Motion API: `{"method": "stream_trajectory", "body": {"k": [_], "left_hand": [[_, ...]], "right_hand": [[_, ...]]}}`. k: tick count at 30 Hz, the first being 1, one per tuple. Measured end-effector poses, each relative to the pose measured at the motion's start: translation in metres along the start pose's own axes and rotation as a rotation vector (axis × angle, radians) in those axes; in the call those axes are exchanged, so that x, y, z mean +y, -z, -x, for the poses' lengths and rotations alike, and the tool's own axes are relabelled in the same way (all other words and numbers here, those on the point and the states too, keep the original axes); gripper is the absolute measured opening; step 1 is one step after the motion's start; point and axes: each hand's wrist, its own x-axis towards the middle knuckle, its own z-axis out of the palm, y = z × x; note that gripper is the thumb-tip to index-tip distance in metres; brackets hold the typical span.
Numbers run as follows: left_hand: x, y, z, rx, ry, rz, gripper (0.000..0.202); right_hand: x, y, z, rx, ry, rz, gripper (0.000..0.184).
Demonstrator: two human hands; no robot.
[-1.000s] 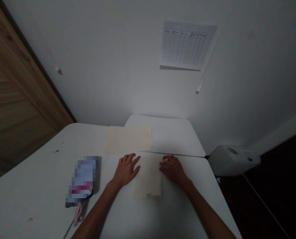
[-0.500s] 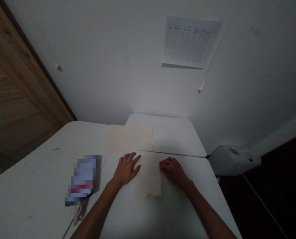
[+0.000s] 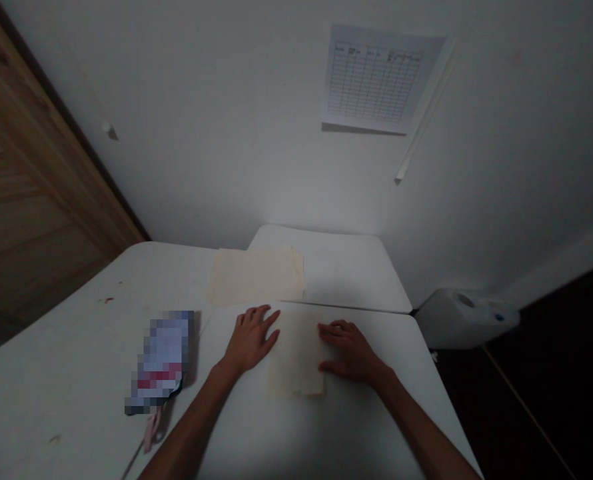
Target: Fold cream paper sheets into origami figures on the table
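A folded cream sheet (image 3: 296, 353) lies on the white table (image 3: 301, 433) in front of me. My left hand (image 3: 249, 339) rests flat on the table with its fingers spread, touching the sheet's left edge. My right hand (image 3: 349, 350) lies on the sheet's right edge, fingers stretched out and pressing down, thumb on the table below. Neither hand holds anything. A stack of larger cream sheets (image 3: 257, 275) lies farther back, beyond my left hand.
A blurred-out flat item (image 3: 161, 360) lies at the left with a pink object (image 3: 152, 430) poking out under it. A second white table (image 3: 336, 267) abuts the wall. A printed table sheet (image 3: 374, 80) hangs on the wall. A white container (image 3: 464, 317) sits right. Wooden door at left.
My right hand has slid slightly toward me along the sheet's right edge and flattened. The left hand has stayed put. The view shifted a little.
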Motion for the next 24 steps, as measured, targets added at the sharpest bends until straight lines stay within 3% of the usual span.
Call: {"method": "stream_trajectory", "body": {"k": [13,24], "left_hand": [[-0.0007,0.0001,0.0004,0.011,-0.01,-0.002,0.043],[0.0005,0.0002,0.0004,0.014,-0.013,-0.003,0.043]], "right_hand": [[0.0037,-0.0025,0.0085,-0.076,0.039,-0.03,0.107],[-0.0008,-0.0002,0.0069,-0.177,0.006,-0.017,0.114]]}}
